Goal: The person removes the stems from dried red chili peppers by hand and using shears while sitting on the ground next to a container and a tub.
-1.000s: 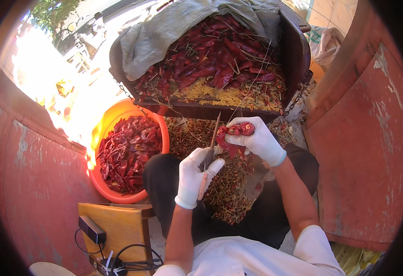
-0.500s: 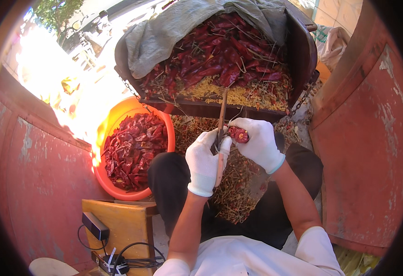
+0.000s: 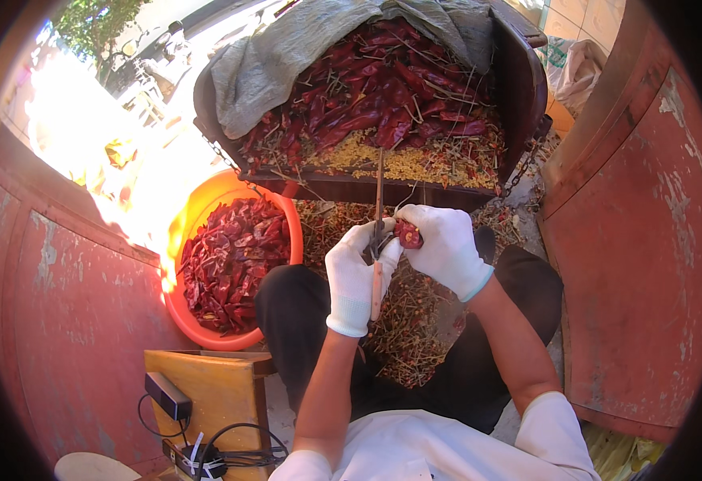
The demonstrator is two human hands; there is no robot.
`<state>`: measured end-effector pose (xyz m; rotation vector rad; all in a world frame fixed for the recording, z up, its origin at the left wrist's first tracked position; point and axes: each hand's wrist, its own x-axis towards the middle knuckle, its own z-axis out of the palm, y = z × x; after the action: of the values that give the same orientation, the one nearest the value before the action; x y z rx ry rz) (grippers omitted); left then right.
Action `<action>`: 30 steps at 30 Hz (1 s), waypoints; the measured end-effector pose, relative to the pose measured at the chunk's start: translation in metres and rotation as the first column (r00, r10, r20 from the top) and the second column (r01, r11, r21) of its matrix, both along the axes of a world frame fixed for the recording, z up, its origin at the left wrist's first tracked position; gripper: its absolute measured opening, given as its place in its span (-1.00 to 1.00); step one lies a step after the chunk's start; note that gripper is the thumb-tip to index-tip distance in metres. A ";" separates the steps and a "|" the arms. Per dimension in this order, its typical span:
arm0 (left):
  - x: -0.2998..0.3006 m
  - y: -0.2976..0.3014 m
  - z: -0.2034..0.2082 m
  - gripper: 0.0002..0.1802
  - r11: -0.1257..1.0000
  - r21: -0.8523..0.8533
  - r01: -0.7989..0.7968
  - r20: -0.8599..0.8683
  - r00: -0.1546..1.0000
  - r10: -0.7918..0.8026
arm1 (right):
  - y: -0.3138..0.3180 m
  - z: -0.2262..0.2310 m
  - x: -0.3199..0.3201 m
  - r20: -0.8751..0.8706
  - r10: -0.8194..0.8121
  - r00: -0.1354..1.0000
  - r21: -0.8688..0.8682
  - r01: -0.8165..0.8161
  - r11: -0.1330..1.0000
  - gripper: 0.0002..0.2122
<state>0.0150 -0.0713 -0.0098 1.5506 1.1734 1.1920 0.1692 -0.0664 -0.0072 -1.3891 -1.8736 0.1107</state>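
My left hand [image 3: 354, 276], in a white glove, is closed around a long thin tool [image 3: 380, 188] with a pinkish handle. It stands nearly upright and points away from me; its exact kind is unclear. My right hand [image 3: 445, 244], also gloved, grips dried red chillies [image 3: 408, 234], whose ends face the tool. The two hands nearly meet between my knees, just before a dark metal trough [image 3: 351, 189]. Whole dried chillies [image 3: 371, 88] are heaped in the trough, with yellow seeds [image 3: 359, 156] and stems along its near side.
Left of my knee, an orange tub [image 3: 182, 309] contains red chilli pieces [image 3: 234, 264]. A grey cloth sheet [image 3: 262, 76] covers the heap's back. Stems and scraps [image 3: 415, 321] litter the floor. Worn red panels [image 3: 631, 264] flank me; a wooden stool [image 3: 206, 393] with cables stands lower left.
The tool has shifted slightly left and stands more upright. My right hand has moved a little left with the chillies, of which less now shows.
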 end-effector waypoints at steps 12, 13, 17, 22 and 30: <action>-0.004 0.006 0.002 -0.83 0.978 -0.184 0.102 -0.050 0.992 -0.113 | 0.001 -0.004 0.003 0.040 0.043 0.998 -0.061 -0.040 0.997 -0.83; -0.001 0.001 0.003 -0.85 0.962 -0.252 0.102 -0.001 0.994 -0.105 | 0.004 -0.008 0.005 -0.016 0.019 1.000 -0.064 -0.020 0.998 -0.83; 0.004 -0.016 -0.002 -0.75 0.911 -0.338 0.238 0.316 0.940 -0.128 | 0.009 0.004 0.008 -0.275 -0.014 0.961 -0.201 -0.044 0.979 -0.79; -0.010 -0.015 -0.005 -0.68 0.948 -0.286 0.141 0.298 0.953 -0.052 | 0.007 0.005 0.015 -0.461 0.021 0.887 -0.220 -0.137 0.966 -0.74; -0.044 -0.006 -0.019 -0.52 0.940 -0.322 0.110 0.401 0.916 0.030 | 0.002 0.020 0.037 -0.615 -0.235 0.752 -0.446 -0.086 0.891 -0.72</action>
<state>-0.0294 -0.0776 -0.0287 1.0069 1.0002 1.1411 0.2063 -0.0645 0.0131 -1.4618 -1.2142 0.9335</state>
